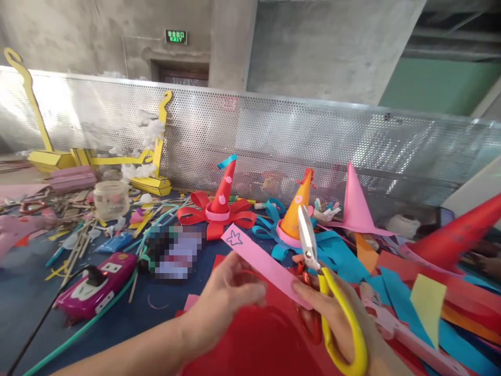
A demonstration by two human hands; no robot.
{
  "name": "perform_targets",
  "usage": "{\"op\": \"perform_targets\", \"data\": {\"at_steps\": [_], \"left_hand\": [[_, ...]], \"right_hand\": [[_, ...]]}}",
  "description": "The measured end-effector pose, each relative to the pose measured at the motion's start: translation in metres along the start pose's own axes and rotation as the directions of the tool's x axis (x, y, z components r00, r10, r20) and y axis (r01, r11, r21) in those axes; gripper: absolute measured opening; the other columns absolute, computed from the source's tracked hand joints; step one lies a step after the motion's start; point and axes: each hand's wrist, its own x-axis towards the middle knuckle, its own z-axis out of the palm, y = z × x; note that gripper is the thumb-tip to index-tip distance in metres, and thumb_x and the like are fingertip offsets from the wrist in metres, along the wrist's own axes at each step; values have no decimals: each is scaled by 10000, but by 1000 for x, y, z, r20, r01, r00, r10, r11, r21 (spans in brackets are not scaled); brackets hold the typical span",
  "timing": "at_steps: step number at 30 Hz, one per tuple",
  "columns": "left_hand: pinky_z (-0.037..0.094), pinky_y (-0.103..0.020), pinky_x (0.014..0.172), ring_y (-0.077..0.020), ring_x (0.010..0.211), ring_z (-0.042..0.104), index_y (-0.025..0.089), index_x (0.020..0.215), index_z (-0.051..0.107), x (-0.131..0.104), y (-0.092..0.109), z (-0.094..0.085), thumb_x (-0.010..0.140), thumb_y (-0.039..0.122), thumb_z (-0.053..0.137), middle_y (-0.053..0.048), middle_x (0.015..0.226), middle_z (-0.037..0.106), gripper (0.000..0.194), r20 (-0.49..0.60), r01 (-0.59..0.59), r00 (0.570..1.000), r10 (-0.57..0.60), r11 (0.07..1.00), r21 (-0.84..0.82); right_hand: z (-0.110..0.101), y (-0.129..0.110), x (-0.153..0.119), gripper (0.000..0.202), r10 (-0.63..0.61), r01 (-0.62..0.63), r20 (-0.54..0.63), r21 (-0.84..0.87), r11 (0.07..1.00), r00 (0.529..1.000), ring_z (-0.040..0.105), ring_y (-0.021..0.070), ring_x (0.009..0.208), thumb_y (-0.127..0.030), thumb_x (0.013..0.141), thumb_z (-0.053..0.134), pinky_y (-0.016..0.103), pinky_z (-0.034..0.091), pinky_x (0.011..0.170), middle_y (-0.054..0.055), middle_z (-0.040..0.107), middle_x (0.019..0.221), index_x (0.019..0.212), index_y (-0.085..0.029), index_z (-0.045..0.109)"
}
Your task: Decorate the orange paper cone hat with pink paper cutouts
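Observation:
A pink paper strip [266,266] with a star drawn in dark pen at its far end slants across the middle of the view. My right hand [340,308] pinches its near end under the thumb. The same hand also keeps hold of yellow-handled scissors [309,240], whose blades point up and away, closed together. My left hand [223,297] is at the strip's lower left edge, thumb apart from the curled fingers, some of which are partly hidden behind the strip. Beneath both hands lies red sheet material [254,339]. Another red-handled tool [311,324] shows partly behind my right hand.
Paper cone hats stand behind: red [225,188], orange [295,216], pink [357,206], and another red one [462,235] at right. A purple power strip [97,287], cables, sticks and a clear jar [111,200] crowd the left. A pink glue gun [407,331] lies right.

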Motion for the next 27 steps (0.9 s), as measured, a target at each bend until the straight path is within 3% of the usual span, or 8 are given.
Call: {"op": "perform_targets", "data": {"at_steps": [2, 4, 9, 15, 17, 21, 25, 27], "left_hand": [[512, -264, 669, -164, 815, 606, 160, 1027, 667, -3, -4, 2, 666, 175, 796, -83, 1011, 671, 384, 148, 76, 986, -76, 997, 7], [511, -272, 684, -163, 806, 615, 139, 1022, 669, -4, -9, 2, 702, 247, 790, -87, 964, 676, 359, 193, 144, 971, -138, 989, -17], [477, -276, 629, -128, 585, 588, 101, 848, 679, -2, -19, -2, 778, 332, 708, -37, 657, 643, 243, 100, 140, 984, -147, 988, 69], [491, -302, 683, -151, 613, 600, 89, 722, 686, -1, -15, -2, 735, 347, 686, -46, 622, 644, 259, -5, 139, 990, -140, 978, 157], [489, -293, 695, -135, 601, 591, 96, 676, 671, -1, -14, -3, 692, 316, 708, -38, 619, 641, 224, 52, 148, 986, -160, 972, 183], [496, -282, 651, -133, 605, 620, 120, 819, 660, -2, -16, 0, 629, 233, 714, -34, 697, 671, 228, 222, 180, 949, -224, 963, 201], [525, -297, 689, -140, 647, 648, 130, 819, 681, -5, -9, 9, 679, 271, 672, -37, 726, 671, 199, 280, 236, 913, -297, 944, 232], [529, -299, 733, -142, 679, 653, 145, 823, 717, -16, -8, 3, 709, 266, 662, -30, 734, 682, 175, 280, 213, 910, -306, 925, 316]], "right_hand": [[4, 3, -1, 487, 2, -2, 11, 6, 1000, 1000, 425, 76, 346, -436, 743, 707, 216, 344, 336, -83, 508, 611, 1141, -219, 531], [10, 3, -5, 497, 3, -3, 3, -30, 1000, 1000, 413, 71, 356, -458, 711, 725, 205, 342, 333, -83, 520, 607, 1115, -228, 550], [21, -1, -13, 496, 11, -7, 43, -81, 997, 999, 467, 95, 401, -443, 620, 782, 221, 429, 369, -72, 534, 608, 1042, -234, 628], [7, 7, -7, 509, -31, 32, 22, -61, 998, 999, 448, 66, 394, -444, 637, 788, 205, 443, 372, -71, 534, 654, 1068, -237, 616], [-1, 10, -3, 527, -58, 56, -20, -86, 995, 998, 467, 73, 392, -448, 647, 791, 199, 426, 359, -68, 545, 651, 1089, -236, 597], [-11, 11, 2, 601, -106, 98, -79, -99, 990, 991, 499, 106, 381, -469, 697, 772, 203, 406, 358, -72, 540, 541, 1181, -207, 531], [-7, 13, 3, 651, -44, 43, -38, -26, 999, 998, 456, 87, 330, -506, 723, 745, 204, 363, 332, -73, 554, 559, 1244, -209, 493], [-4, 16, 2, 621, -25, 25, -8, 2, 1000, 1000, 436, 69, 325, -506, 713, 758, 192, 341, 325, -83, 533, 587, 1203, -216, 509]]}}
